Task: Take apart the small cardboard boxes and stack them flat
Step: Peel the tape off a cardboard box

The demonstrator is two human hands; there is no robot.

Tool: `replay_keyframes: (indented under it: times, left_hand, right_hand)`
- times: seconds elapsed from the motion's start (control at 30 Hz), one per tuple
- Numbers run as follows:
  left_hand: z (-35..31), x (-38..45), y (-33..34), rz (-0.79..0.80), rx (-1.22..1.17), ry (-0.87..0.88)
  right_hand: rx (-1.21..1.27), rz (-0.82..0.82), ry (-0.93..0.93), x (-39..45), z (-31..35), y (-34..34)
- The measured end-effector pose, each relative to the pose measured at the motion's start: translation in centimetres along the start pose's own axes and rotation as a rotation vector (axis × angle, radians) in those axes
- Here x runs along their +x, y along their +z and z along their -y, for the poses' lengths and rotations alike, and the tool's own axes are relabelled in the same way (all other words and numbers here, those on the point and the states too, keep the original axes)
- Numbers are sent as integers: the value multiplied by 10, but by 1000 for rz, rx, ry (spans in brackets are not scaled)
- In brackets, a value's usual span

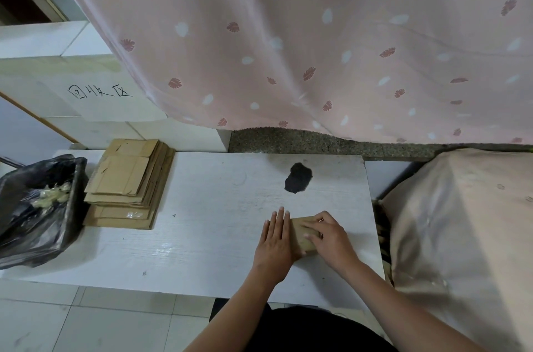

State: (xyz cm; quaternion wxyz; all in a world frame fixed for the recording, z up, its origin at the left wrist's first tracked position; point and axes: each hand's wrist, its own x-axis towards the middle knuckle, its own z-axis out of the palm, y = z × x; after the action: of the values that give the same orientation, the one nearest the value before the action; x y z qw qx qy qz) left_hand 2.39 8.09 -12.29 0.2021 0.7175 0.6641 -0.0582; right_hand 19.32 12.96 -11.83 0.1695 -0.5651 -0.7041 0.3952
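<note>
Head view: a pink curtain printed with red and white leaves (317, 43) hangs across the far side, its hem falling to the speckled grey ledge (302, 141) behind the white rectangular bench (202, 236). Off the bench's right edge stands a bulky object draped in pale peach cloth (467, 236). At the bench's left edge sits a bin lined with a black plastic bag (37, 216), with crumpled clear tape inside it. Just beside the bin, at the far left corner of the bench, lies a stack of flattened brown cardboard boxes (127, 181), its sheets slightly fanned and touching one another. A black irregular patch (298, 178) marks the bench top toward the far right corner. Near the right edge of the bench, toward its near side, lies the small brown cardboard box (302, 233), pressed low against the surface between both hands. The left hand (275, 239) lies flat with straight fingers, palm down at the box's left edge. The right hand (328, 236) rests on top of the box, fingers bent and spread loosely over the cardboard, pressing it down.
</note>
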Motion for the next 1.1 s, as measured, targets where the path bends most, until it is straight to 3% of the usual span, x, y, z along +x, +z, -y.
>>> replay_keyframes:
  times: [1.1]
  left_hand:
    - [-1,4,4,43,36,-18]
  right_hand:
    - [-62,11,11,14,15,10]
